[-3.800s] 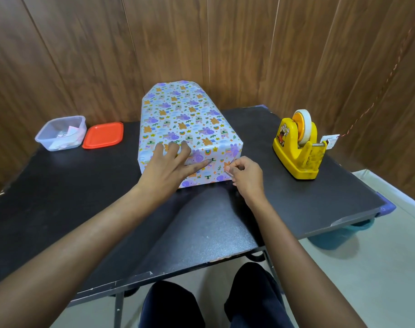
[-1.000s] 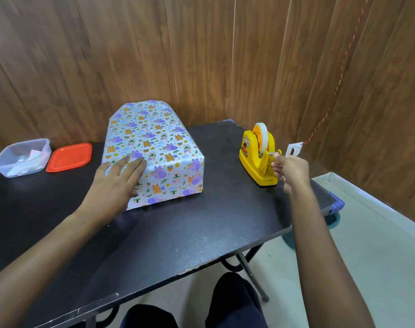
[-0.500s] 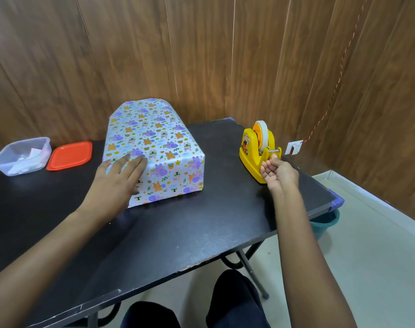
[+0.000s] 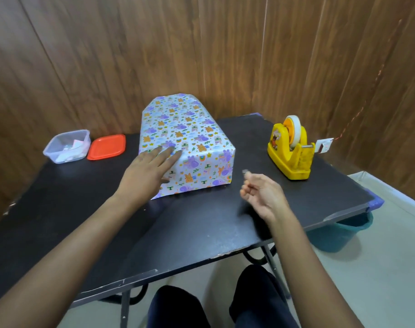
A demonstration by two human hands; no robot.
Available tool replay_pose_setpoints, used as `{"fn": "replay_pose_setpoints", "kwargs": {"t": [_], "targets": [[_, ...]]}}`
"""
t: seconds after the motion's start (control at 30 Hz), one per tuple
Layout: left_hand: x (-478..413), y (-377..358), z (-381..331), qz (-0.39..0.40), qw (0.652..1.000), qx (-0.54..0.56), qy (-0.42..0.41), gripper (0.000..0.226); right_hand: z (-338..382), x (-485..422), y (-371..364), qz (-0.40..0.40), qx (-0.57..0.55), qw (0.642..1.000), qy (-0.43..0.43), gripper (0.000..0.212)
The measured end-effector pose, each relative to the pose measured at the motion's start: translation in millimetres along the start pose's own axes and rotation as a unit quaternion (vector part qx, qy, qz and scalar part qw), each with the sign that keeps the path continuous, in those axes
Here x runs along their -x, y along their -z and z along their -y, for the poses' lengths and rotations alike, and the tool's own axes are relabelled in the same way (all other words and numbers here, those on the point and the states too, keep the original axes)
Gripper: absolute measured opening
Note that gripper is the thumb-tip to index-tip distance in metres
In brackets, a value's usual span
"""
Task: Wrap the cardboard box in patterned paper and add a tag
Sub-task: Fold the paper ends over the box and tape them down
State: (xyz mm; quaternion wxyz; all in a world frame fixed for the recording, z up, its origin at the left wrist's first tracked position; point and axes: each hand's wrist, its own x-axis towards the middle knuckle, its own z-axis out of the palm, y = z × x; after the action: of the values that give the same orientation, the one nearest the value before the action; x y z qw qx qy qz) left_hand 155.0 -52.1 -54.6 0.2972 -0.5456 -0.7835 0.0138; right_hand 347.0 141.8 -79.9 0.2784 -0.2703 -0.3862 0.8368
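Note:
The box wrapped in patterned paper (image 4: 190, 129) stands at the back middle of the black table (image 4: 201, 221). My left hand (image 4: 149, 171) lies flat on its near left corner, fingers straight. My right hand (image 4: 261, 192) hovers palm up between the box and the yellow tape dispenser (image 4: 290, 155), blurred by motion. Its curled fingers pinch a small pale piece of tape (image 4: 245, 171) at the fingertips. A small white tag (image 4: 323, 146) hangs on a red string (image 4: 358, 112) just right of the dispenser.
A clear plastic tub (image 4: 67, 147) with paper scraps and its orange lid (image 4: 106, 147) sit at the back left. Wooden panels close the back and right. A teal bucket (image 4: 339, 235) stands on the floor under the table's right corner. My knees are below the near edge.
My right hand has left the tape dispenser and moved left toward the box with a small piece of tape. My left hand has stayed flat on the box.

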Motion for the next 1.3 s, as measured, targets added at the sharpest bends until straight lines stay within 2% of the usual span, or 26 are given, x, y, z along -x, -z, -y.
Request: {"fn": "replay_pose_setpoints", "kwargs": {"t": [0.1, 0.2, 0.47, 0.8, 1.2, 1.3], "targets": [[-0.3, 1.2, 0.8, 0.012, 1.000, 0.005, 0.001, 0.096, -35.3, 12.2, -36.9, 0.083, 0.075, 0.993, -0.032, 0.019], [-1.1, 2.5, 0.5, 0.022, 1.000, 0.010, 0.002, 0.095, -66.6, 16.2, -69.0, 0.118, 0.085, 0.987, -0.064, 0.021], [-4.3, 6.3, 8.5, 0.086, 0.996, 0.029, 0.022, 0.082, -96.0, 15.4, -118.6, 0.059, 0.040, 0.994, -0.088, 0.023], [-3.1, 6.1, 6.5, 0.073, 0.996, 0.046, 0.032, 0.084, -103.8, 17.4, -135.2, -0.006, -0.003, 0.997, -0.073, 0.022], [-2.9, 7.9, 4.9, 0.077, 0.996, 0.040, 0.034, 0.083, -94.9, 41.2, -100.6, 0.045, 0.038, 0.996, -0.070, 0.023], [-2.7, 8.4, 5.0, 0.071, 0.996, 0.041, 0.029, 0.084, -91.8, 33.0, -106.6, 0.061, 0.008, 0.995, -0.075, 0.021]]}}
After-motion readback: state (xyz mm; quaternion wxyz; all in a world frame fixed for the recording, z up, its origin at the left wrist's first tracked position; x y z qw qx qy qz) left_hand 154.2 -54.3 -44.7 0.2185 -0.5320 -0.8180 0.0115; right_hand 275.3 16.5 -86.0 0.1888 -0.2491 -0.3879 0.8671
